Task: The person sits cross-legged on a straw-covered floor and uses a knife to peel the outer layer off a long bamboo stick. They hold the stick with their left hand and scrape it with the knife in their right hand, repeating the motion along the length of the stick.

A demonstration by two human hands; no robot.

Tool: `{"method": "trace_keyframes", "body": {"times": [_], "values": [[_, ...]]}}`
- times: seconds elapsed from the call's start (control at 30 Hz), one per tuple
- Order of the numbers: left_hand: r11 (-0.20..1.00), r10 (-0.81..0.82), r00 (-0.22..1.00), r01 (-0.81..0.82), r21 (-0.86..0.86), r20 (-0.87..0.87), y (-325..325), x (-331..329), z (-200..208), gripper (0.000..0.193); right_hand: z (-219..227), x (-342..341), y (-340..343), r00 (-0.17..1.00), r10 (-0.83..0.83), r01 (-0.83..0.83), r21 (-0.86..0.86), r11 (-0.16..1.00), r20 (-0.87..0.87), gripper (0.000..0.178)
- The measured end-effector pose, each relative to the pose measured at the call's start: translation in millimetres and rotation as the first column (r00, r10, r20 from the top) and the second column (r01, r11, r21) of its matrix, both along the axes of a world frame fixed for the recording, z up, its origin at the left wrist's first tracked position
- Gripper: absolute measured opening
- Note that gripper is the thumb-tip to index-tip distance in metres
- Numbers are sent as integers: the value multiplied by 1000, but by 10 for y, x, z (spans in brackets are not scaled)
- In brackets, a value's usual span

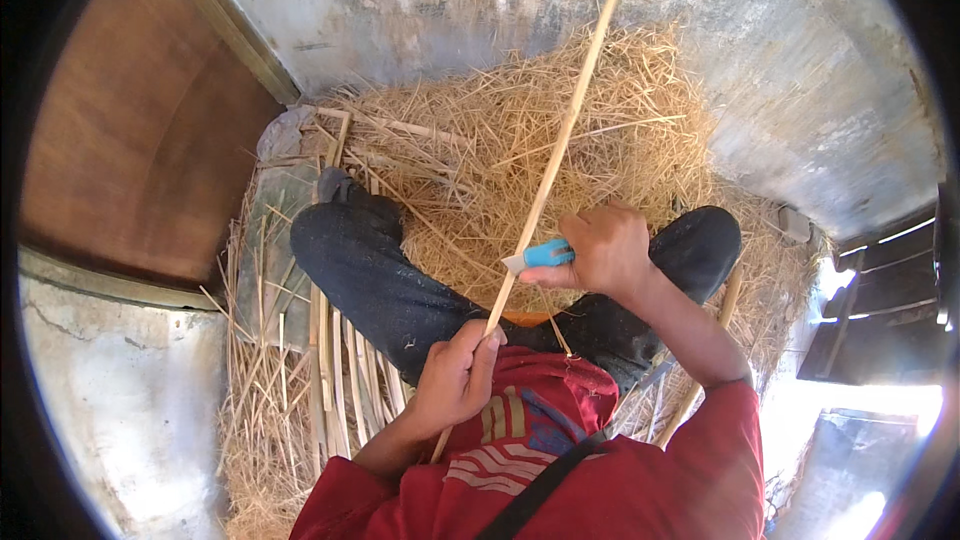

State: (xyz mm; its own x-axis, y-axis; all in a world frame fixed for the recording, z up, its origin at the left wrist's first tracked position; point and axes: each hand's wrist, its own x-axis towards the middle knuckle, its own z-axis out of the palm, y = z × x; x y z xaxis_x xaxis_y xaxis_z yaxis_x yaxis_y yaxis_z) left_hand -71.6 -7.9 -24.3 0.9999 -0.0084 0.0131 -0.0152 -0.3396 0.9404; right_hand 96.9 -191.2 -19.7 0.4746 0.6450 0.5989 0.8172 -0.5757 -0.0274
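Note:
A long, pale bamboo strip (562,145) slants from my lap up toward the far wall. My left hand (458,377) is closed around it near its lower end, close to my red shirt. In my right hand (608,252) is a blue utility knife (546,254), gripped with the fingers wrapped round the handle. Its short metal blade meets the strip a little above my left hand. A thin curled shaving (556,325) hangs below the knife. My legs (375,270) in dark trousers are bent and spread on both sides of the strip.
Loose straw and shavings (620,90) are heaped beyond my legs. Several bamboo strips (335,370) lie on my left, beside a grey slab (275,250). A weathered wall (430,0) stands ahead, a brown wooden panel (150,120) at the left, dark slats (890,290) at the right.

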Motion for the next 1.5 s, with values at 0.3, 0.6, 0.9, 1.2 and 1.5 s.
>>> {"method": "trace_keyframes", "body": {"times": [0.3, 0.6, 0.9, 1.2, 1.5], "values": [[999, -22, 1000, 21, 30, 20, -10, -50, -32, 11, 12, 849, -282, 947, -311, 313, -11, 950, 78, 66], [997, -58, 997, 54, 64, 59, 116, -361, -261, 15, 278, 1810, -1605, 502, -722, 849, 111, 517, -476, 69], [999, 16, 995, -12, -42, 94, 5, 149, 90, 31, -41, -216, -39, 979, 69, -37, 164, 986, -193, 63], [1000, -4, 990, 3, 3, 142, -78, 51, 66, 36, 87, 129, -110, 983, -172, 179, 105, 978, -69, 69], [998, -28, 997, 23, 63, 77, -31, -28, 140, 31, 136, 567, -198, 933, -333, 351, 138, 926, -138, 68]]}}
